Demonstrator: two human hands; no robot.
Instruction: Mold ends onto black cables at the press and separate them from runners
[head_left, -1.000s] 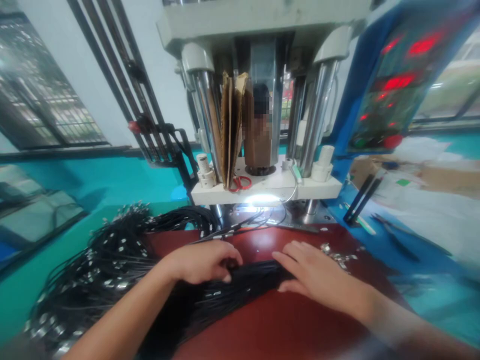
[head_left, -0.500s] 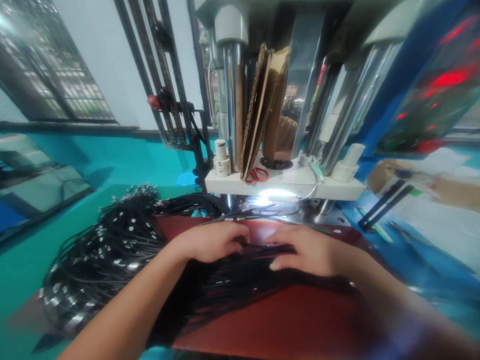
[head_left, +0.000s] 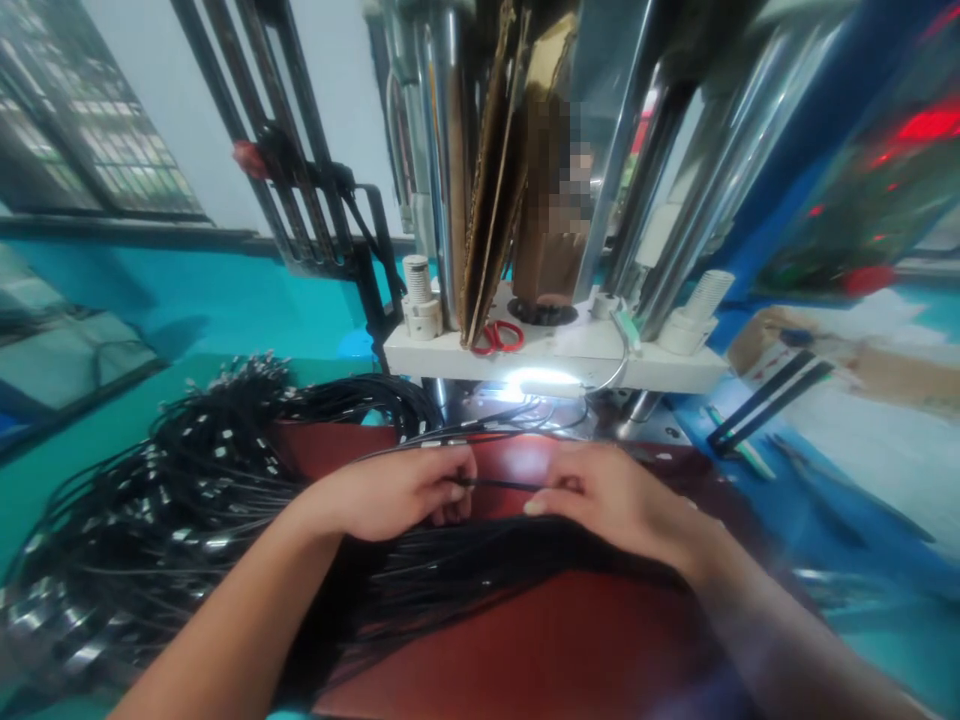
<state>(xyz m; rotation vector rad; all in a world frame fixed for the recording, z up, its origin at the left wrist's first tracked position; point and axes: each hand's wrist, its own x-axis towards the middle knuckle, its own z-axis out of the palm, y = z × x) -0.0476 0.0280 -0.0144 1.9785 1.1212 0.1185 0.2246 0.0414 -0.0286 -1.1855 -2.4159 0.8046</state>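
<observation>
Before a white press [head_left: 450,362], a red-brown board [head_left: 517,640] forms the work surface, with a turquoise wall [head_left: 300,310] and a window [head_left: 112,130] behind to the left. Cardboard [head_left: 491,190] and red-handled scissors [head_left: 504,338] stand and lie on the press's ledge. A heap of black wires [head_left: 202,470] crowds the left side; a loose bundle [head_left: 480,570] lies on the board, just below the hands. Between them, over the board, one black cable [head_left: 508,485] runs nearly level, its long axis sideways. Left hand [head_left: 397,492] and right hand [head_left: 611,495] each pinch it between thumb and fingers; its ends are hidden.
</observation>
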